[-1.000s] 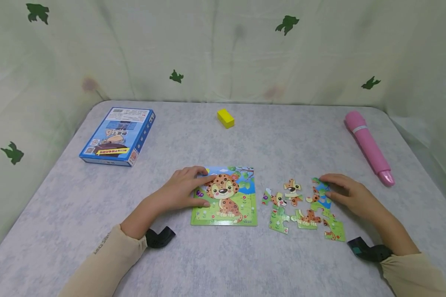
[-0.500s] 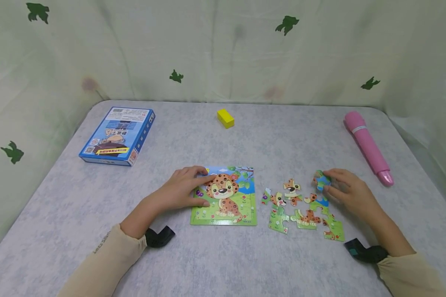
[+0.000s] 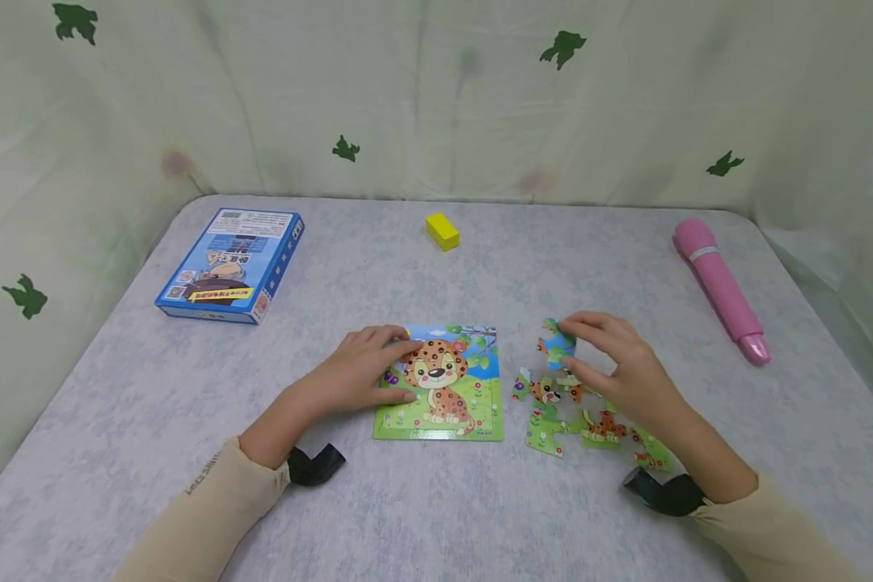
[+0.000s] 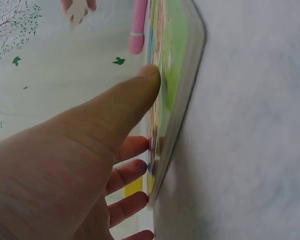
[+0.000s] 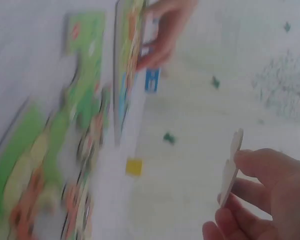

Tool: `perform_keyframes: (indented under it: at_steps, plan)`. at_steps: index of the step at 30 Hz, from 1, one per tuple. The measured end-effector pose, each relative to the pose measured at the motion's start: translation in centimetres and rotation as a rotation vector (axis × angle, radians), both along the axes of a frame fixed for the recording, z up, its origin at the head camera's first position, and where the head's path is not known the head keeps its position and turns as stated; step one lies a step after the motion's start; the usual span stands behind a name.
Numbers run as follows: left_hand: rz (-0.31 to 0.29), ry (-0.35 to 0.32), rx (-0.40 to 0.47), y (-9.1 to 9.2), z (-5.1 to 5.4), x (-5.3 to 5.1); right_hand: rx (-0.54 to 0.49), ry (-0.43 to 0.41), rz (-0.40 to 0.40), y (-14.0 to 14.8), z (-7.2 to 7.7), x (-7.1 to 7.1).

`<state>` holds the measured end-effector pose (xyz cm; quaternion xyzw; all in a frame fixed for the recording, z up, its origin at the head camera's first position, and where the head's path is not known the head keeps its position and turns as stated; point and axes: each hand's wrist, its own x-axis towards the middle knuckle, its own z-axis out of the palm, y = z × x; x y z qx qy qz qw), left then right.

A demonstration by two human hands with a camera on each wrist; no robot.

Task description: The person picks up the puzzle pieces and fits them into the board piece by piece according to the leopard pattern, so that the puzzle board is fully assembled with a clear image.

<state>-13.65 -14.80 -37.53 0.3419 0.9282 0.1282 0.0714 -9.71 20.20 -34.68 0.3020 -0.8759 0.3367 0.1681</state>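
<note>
A square leopard picture puzzle board (image 3: 483, 388) lies flat at the middle of the table. My left hand (image 3: 356, 370) rests on its left side; in the left wrist view the thumb (image 4: 132, 97) lies on the board's face and the other fingertips touch its border. Between thumb and fingers, my right hand (image 3: 634, 380) pinches a blue and green puzzle piece (image 3: 557, 349), held up above the table. In the right wrist view that puzzle piece (image 5: 231, 167) appears edge-on. Several loose puzzle pieces (image 3: 544, 435) lie below the right hand, which partly hides them.
A blue box (image 3: 225, 267) lies at the back left. A small yellow block (image 3: 442, 232) sits at the back middle, and a pink wand-shaped object (image 3: 723, 291) lies at the right. A pale curtain (image 3: 436, 97) hangs behind the table.
My right hand has lifted the blue and green puzzle piece from the right of the loose pieces and carried it left towards the board. The left hand stays on the board.
</note>
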Motion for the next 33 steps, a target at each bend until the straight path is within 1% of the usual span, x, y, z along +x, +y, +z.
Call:
perform_keyframes:
  at_steps: [1, 4, 6, 8, 12, 13, 15, 19, 21, 23, 27, 29, 33]
  plan:
    - [0.005, 0.000, -0.002, 0.1, 0.0, 0.1, 0.006, -0.005, 0.020, -0.8, 0.1, 0.0]
    - [0.020, 0.009, -0.014, 0.5, 0.0, 0.2, 0.028, -0.057, 0.064, -2.7, 0.0, -0.2]
    - [0.013, 0.032, -0.013, 0.8, 0.0, 0.3, 0.038, -0.088, 0.086, -3.8, -0.5, -0.4]
    - [0.001, 0.035, 0.008, 1.3, 0.0, 0.3, 0.058, -0.127, 0.097, -4.7, -1.2, -0.7]
    - [-0.013, -0.014, 0.048, 1.9, 0.0, 0.3, 0.132, -0.200, 0.089, -5.8, -2.5, -1.4]
    - [-0.008, -0.034, 0.053, 1.9, 0.0, 0.3, 0.152, -0.224, 0.084, -6.0, -2.7, -1.6]
    - [0.001, -0.055, 0.045, 2.0, 0.0, 0.3, 0.178, -0.252, 0.080, -6.4, -3.0, -1.9]
    - [0.000, -0.043, 0.036, 2.1, 0.1, 0.4, 0.214, -0.267, 0.078, -7.0, -3.5, -2.6]
    - [-0.016, -0.015, 0.019, 2.3, 0.1, 0.4, 0.232, -0.264, 0.075, -7.3, -3.7, -2.9]
    - [-0.046, 0.018, 0.000, 2.6, 0.2, 0.6, 0.247, -0.266, 0.069, -7.6, -4.0, -3.2]
    - [-0.115, 0.113, -0.079, 3.2, 0.4, 0.9, 0.265, -0.263, 0.069, -8.0, -4.2, -3.7]
    - [-0.130, 0.150, -0.116, 3.4, 0.4, 1.0, 0.268, -0.256, 0.076, -8.1, -4.3, -3.9]
    - [-0.127, 0.202, -0.166, 3.8, 0.6, 1.2, 0.273, -0.238, 0.092, -8.4, -4.2, -4.2]
